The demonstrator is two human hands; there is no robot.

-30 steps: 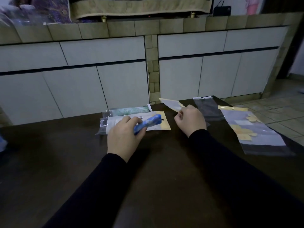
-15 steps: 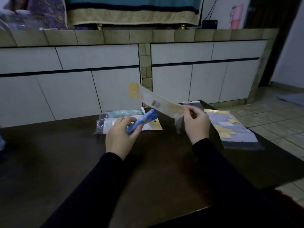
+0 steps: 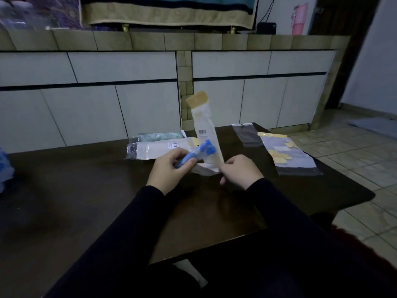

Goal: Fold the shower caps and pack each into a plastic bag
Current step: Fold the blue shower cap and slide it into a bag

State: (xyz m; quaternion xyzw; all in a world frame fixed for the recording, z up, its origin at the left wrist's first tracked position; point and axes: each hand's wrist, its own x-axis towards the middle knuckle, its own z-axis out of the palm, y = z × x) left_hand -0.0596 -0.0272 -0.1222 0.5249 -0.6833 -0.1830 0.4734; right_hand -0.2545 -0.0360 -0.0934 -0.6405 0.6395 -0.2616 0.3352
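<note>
Above the near middle of the dark table, the left hand grips a folded blue shower cap, fingers curled round it, its far end poking up toward the plastic bag. The right hand pinches that bag's lower edge — the bag stands nearly upright, its tan header strip at the top, a barcode label midway. Whether the cap's tip has entered the bag's mouth, I cannot tell. Behind the hands on the table lie two packed bags; toward the table's right edge — a stack of empty bags.
</note>
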